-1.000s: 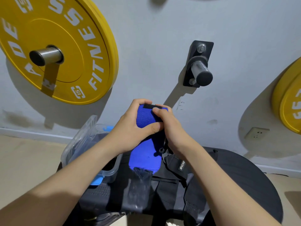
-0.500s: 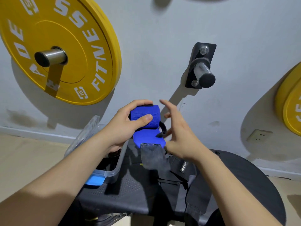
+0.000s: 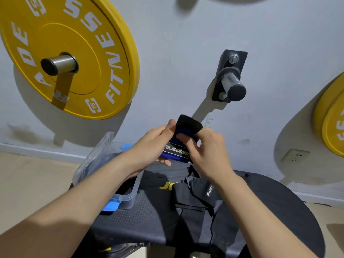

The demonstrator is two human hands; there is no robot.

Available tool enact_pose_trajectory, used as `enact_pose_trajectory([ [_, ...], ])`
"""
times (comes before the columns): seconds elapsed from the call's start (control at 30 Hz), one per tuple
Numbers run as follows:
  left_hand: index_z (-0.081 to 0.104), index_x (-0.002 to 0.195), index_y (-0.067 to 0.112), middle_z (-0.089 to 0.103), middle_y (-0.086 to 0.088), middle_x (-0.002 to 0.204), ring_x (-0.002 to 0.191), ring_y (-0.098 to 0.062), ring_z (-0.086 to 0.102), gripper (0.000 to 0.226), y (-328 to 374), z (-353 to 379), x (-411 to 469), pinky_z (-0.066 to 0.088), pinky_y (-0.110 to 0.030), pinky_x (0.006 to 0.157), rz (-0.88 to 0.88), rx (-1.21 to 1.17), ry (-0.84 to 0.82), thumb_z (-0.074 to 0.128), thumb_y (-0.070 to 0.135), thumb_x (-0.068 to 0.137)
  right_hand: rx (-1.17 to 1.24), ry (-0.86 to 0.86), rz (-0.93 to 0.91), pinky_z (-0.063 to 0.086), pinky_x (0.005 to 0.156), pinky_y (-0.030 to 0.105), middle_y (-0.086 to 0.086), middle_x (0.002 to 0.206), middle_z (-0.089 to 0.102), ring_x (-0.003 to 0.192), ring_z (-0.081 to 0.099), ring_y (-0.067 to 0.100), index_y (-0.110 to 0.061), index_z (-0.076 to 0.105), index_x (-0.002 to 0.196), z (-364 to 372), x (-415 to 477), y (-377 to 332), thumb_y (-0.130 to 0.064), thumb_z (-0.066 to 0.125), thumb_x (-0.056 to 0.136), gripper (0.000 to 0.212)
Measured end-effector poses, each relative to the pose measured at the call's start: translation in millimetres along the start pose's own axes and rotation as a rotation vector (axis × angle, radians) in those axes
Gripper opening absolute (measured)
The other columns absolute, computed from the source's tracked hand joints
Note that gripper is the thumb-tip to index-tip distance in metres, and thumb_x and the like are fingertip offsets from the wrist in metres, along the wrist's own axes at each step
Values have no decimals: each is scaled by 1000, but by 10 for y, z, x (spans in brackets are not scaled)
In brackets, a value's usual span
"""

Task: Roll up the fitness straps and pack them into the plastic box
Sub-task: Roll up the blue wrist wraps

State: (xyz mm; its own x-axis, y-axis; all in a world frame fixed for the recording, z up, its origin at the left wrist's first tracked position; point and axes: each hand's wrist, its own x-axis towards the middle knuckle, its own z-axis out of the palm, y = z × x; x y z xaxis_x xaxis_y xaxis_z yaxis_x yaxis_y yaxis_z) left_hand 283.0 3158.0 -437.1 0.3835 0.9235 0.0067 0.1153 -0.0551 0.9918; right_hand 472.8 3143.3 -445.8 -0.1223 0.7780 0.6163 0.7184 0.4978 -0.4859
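Box opening: the clear plastic box with blue latches [image 3: 128, 199] sits at the left end of the dark padded bench [image 3: 279, 211]; the left forearm crosses above its right rim.
Box lid: the transparent lid [image 3: 96, 155] stands tilted up at the far left side, closing off approach from there.
Bench middle: black fitness straps with buckles [image 3: 197, 198] lie heaped just right of the box.
Bench right end: bare surface.
Above hands: black wall-mounted steel peg [image 3: 232, 86] projects outward, well apart.

Head view, downward, near hands [image 3: 149, 146]
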Motion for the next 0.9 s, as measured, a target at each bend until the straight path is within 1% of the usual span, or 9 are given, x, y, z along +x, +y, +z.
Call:
enact_pose_trajectory([
  [0.13,77,100,43,73,-12,103,86,-17,75,48,33,-72,-6,60,-29,63,129,60,7,43,77,97,-268,32,10,42,48,38,-2,52,44,52,50,33,-33,64,125,39,-4,-82,-57,41,103,40],
  [0.27,75,109,29,59,-16,114,87,-20,77,36,13,-162,-13,65,-37,66,111,151,5,60,59,95,27,0,105,35,51,36,-4,52,45,53,44,18,-36,52,87,74,-11,-36,-62,61,101,31],
  [0.33,72,118,30,57,-13,116,93,-22,78,39,10,-177,-22,67,-40,68,105,196,-11,61,59,94,168,-22,135,36,58,23,-9,63,49,64,48,12,-38,55,81,69,2,-40,-53,71,100,29],
  [0.43,63,127,35,68,1,107,88,-12,72,38,3,-194,-49,60,-31,69,150,296,-37,57,62,102,373,-77,183,46,86,16,-12,98,67,100,62,9,-42,72,104,82,44,-83,-38,73,102,5],
  [0.53,60,117,32,59,12,88,72,-4,56,36,-7,-237,-74,48,-26,68,162,394,-53,56,65,103,508,-173,218,55,96,48,-2,116,71,114,64,28,-31,72,123,125,25,-118,-32,65,108,16],
  [0.67,58,128,30,64,4,90,68,-9,53,44,-11,-226,-109,47,-25,62,186,377,-55,59,62,100,490,-267,260,42,101,31,-8,119,55,123,52,13,-32,54,120,192,-15,-165,-38,44,114,13],
  [0.73,57,128,27,64,0,94,70,-9,53,47,-11,-187,-122,45,-23,64,228,405,10,60,62,97,603,-261,398,44,100,33,-12,114,58,112,56,4,-34,49,109,204,5,-166,-48,41,111,17],
  [0.8,53,127,24,59,2,100,77,-7,53,45,-15,-131,-124,42,-22,69,261,472,92,56,60,100,660,-234,480,46,88,33,-25,90,57,88,56,-2,-34,44,96,211,37,-165,-53,42,110,23],
  [0.9,45,126,23,50,10,108,85,4,51,33,-36,2,-131,38,-15,74,230,511,117,50,50,108,669,-127,561,37,70,33,-22,67,41,64,41,3,-30,34,84,260,68,-206,-40,46,112,32],
])
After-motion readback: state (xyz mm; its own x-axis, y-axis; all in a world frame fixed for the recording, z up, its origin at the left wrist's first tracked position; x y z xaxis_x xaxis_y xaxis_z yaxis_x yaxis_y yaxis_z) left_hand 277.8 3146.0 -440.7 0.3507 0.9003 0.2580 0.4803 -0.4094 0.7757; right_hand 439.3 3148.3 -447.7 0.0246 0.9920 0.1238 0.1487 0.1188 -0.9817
